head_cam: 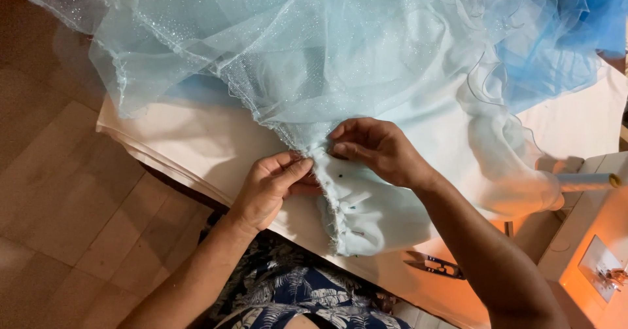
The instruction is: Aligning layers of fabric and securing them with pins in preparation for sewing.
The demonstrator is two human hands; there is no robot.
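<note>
Head view, looking down: gathered seam edge (333, 205) of pale blue fabric, pinched between both hands at mid-frame. Left hand (271, 188) on the near-left side, thumb laid along the top of the seam, fingers (296, 169) curled under and closed on the cloth. Right hand (376, 149) just beyond and to the right, fingertips pressed down onto the same seam, closed on the fabric too, thumb tucked beneath. Hands nearly touching, the seam's upper end caught between them.

Long axis of the seam: running from the fingers back toward the body, slightly rightward, ending in a frayed, ruffled tip at the edge of the surface (209, 139). Away from the fingers, same edge climbing up and to the left as a glittered tulle hem (248, 87). Both hands equally near; left one at the seam's outer side, right one on the lining side.

Small dark pin heads (341, 177) dotted on the lining just right of the left thumb. Bulk of the sheer dress (366, 48) heaped beyond the fingers, darker blue net (589, 15) off to the far right. Thread snips (435, 265) lying on the surface nearer the body, under the right forearm. Sewing machine bed (598, 257) well to the right, with a cylindrical spool (585, 182) nearby. Both forearms angled in from below, wrists bent down.
</note>
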